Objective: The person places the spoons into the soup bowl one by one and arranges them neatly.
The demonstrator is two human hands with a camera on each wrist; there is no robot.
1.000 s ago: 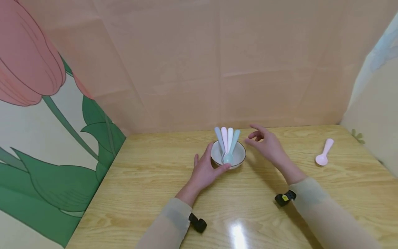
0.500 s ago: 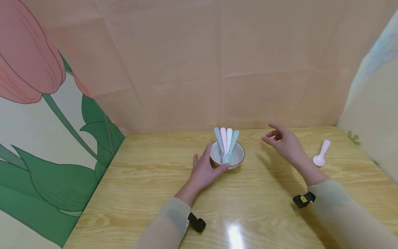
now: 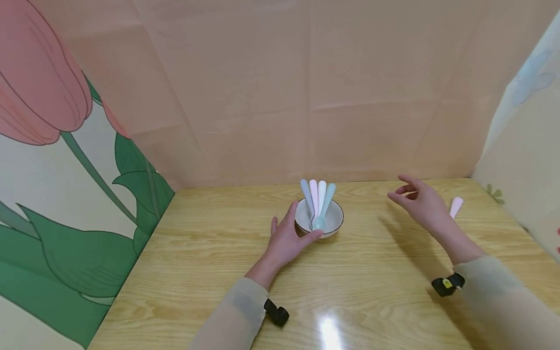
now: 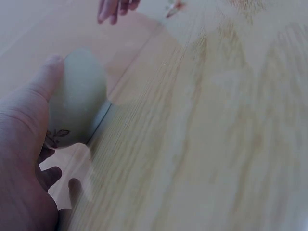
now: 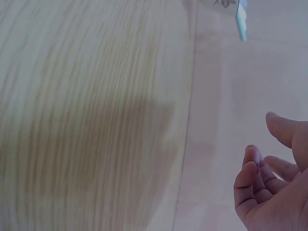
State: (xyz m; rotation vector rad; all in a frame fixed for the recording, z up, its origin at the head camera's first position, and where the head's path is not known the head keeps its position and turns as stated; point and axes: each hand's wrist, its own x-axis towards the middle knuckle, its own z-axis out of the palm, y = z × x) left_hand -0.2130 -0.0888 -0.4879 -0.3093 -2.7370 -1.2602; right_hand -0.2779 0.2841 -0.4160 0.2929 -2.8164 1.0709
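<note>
My left hand [image 3: 285, 241] grips a white bowl [image 3: 335, 219] with a dark rim, thumb on its near side and fingers round the left. Several spoons lean in the bowl: a blue spoon [image 3: 306, 194], a pink spoon [image 3: 314, 193], a white spoon [image 3: 322, 193] and a teal spoon [image 3: 327, 203], handles up and away. In the left wrist view the thumb lies along the bowl's pale outer wall [image 4: 79, 96]. My right hand [image 3: 425, 204] is above the table, fingers loosely bent and holding nothing. Just beyond it lies another pink spoon [image 3: 456, 206], its bowl end hidden behind the hand.
The wooden table [image 3: 210, 272] reaches back to a plain peach cloth [image 3: 245, 97]. A panel with a painted tulip [image 3: 39, 78] stands along the left side, and a pale wall [image 3: 525, 160] rises along the right.
My right hand has moved right, away from the bowl and toward the lone pink spoon, which it now partly covers. The left hand stays on the bowl.
</note>
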